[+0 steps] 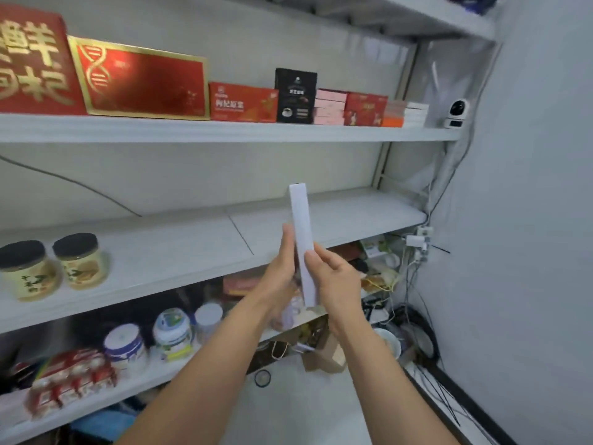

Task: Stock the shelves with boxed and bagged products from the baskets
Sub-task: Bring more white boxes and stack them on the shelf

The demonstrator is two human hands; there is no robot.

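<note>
Left grip (278,277) and right grip (337,281) hold long white box (301,220), one from each side. Box upright, slightly tilted, in air before middle shelf (192,252). Two jars (54,266) stand on shelf, far left.

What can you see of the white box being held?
The white box is long, slim and plain, cardboard by its look. It is nearly upright, narrow side towards the camera, top leaning slightly left. The left hand grips its left face, the right hand its lower right edge. It is in front of the middle shelf, not on it.
</note>
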